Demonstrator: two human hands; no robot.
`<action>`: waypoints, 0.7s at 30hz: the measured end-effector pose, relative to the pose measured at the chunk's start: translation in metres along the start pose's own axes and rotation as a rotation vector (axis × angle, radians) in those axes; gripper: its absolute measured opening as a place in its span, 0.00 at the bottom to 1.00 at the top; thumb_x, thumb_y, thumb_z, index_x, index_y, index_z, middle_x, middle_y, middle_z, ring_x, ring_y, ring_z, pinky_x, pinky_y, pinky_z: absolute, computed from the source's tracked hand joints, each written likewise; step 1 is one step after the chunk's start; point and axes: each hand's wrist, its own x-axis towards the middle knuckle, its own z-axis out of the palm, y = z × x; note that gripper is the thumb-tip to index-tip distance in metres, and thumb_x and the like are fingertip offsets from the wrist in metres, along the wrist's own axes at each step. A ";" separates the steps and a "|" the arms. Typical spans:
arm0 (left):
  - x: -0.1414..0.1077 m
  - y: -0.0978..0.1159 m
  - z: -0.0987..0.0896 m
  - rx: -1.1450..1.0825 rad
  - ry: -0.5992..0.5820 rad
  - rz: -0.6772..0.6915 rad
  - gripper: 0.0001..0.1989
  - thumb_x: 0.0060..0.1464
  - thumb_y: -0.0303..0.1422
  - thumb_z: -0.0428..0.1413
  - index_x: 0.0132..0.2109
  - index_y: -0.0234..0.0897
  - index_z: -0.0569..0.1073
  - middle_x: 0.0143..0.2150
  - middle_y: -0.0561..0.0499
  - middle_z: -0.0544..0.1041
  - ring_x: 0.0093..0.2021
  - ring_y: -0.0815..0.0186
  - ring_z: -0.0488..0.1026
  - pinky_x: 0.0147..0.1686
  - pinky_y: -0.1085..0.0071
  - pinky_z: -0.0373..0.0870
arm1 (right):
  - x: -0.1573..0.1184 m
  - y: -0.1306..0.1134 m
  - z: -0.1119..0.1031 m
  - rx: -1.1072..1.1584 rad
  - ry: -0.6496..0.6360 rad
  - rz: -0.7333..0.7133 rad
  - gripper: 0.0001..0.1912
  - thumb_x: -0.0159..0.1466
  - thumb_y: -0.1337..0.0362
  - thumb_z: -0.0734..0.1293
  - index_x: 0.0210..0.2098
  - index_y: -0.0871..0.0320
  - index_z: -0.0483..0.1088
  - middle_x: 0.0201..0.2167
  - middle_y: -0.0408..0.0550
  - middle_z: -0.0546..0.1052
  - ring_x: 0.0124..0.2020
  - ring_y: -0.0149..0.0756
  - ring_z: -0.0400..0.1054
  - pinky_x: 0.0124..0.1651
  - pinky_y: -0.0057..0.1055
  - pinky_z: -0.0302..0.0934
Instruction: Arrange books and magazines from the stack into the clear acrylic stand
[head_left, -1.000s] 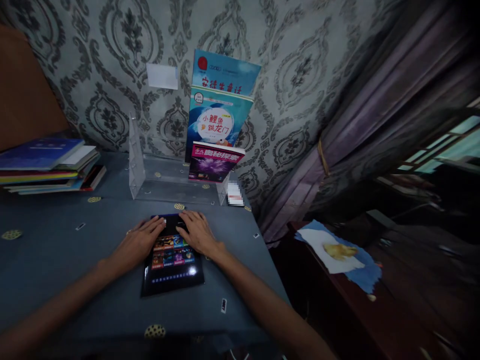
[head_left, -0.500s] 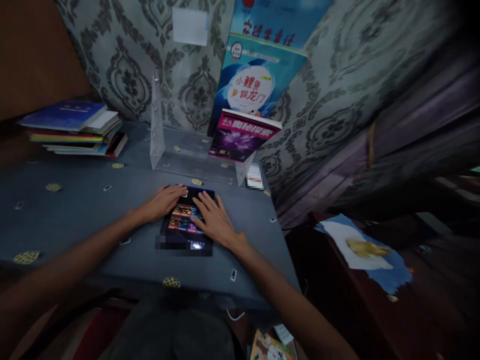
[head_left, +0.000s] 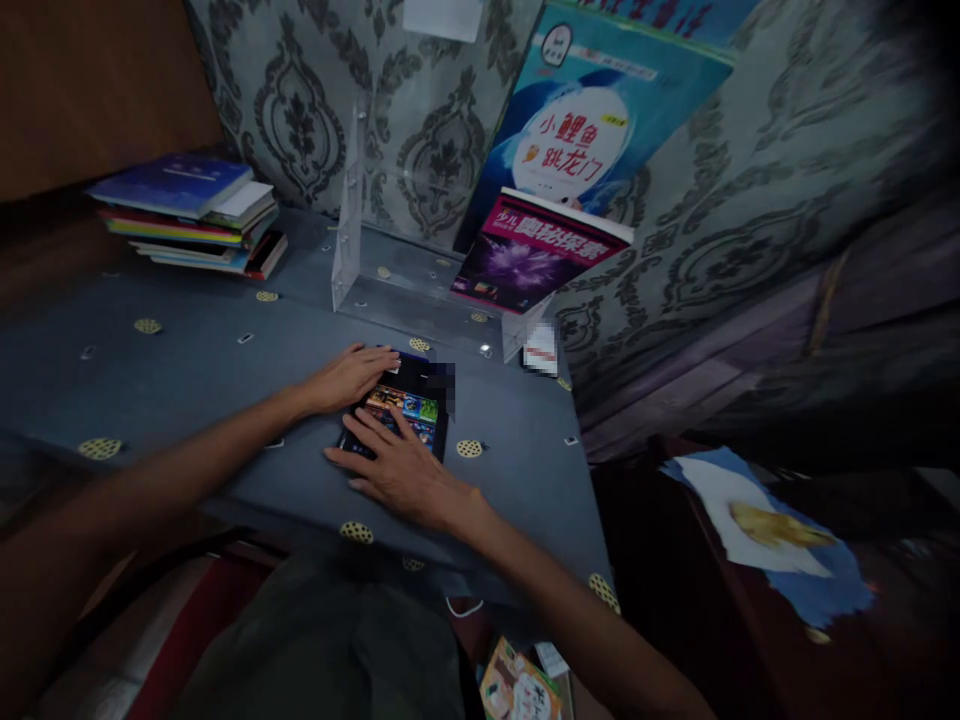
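Observation:
A dark book (head_left: 420,404) with a grid of small coloured pictures on its cover lies flat on the table in front of me. My left hand (head_left: 351,380) rests along its upper left edge, fingers stretched out over the corner. Across the lower part of the cover lies my right hand (head_left: 401,470), its fingers spread and pointing left. Much of the book's lower half is hidden beneath that hand. Neither hand is closed around anything.
Behind the book stands a clear acrylic rack (head_left: 346,235). At its right side a purple book (head_left: 525,252) stands before a larger blue book (head_left: 574,130). A stack of books (head_left: 187,215) lies at the back left. The table (head_left: 517,480) ends at the right near a purple curtain.
My right hand has slid from the upper right of the cover down and left to its lower part. The left hand stays at the upper left edge. The view has shifted.

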 end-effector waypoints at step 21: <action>-0.001 0.009 0.007 0.122 0.176 -0.131 0.19 0.66 0.34 0.46 0.59 0.38 0.71 0.60 0.41 0.73 0.61 0.53 0.68 0.62 0.51 0.61 | -0.021 0.063 0.003 0.047 0.189 0.440 0.28 0.74 0.50 0.55 0.68 0.55 0.61 0.73 0.56 0.55 0.75 0.47 0.43 0.73 0.57 0.40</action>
